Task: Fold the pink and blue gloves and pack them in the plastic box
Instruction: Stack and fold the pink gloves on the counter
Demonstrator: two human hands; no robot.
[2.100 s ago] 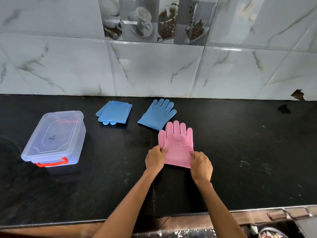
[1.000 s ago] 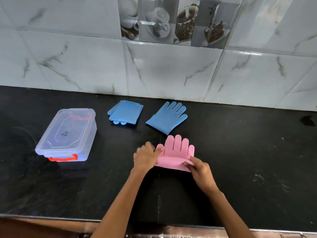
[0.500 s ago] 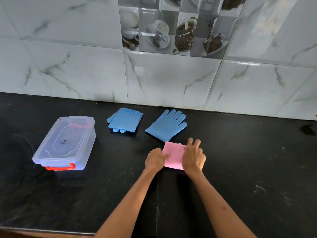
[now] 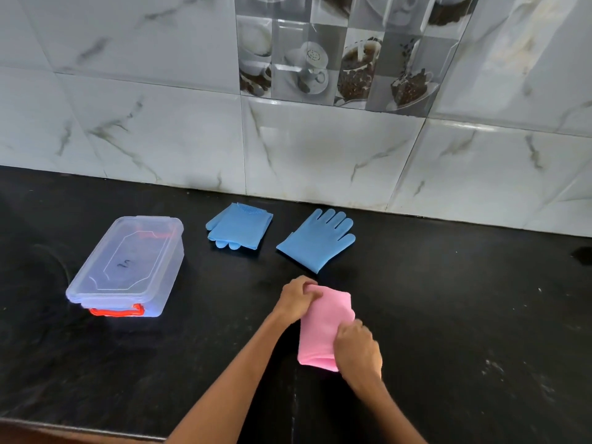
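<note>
A folded pink glove is held just above the black counter, its fingers hidden inside the fold. My left hand pinches its far left corner and my right hand grips its near right edge. Behind it a blue glove lies flat with its fingers spread toward the wall. To its left a second blue glove lies folded in half. The clear plastic box stands at the left with its lid on and an orange-red handle at its near end.
A white marble-tiled wall rises at the back of the counter. The counter's front edge runs along the bottom left. Bare black counter stretches to the right of the gloves.
The pink glove went from flat and open to folded in half. Both hands have since shifted their grip and drawn it nearer, turned so it lies lengthwise.
</note>
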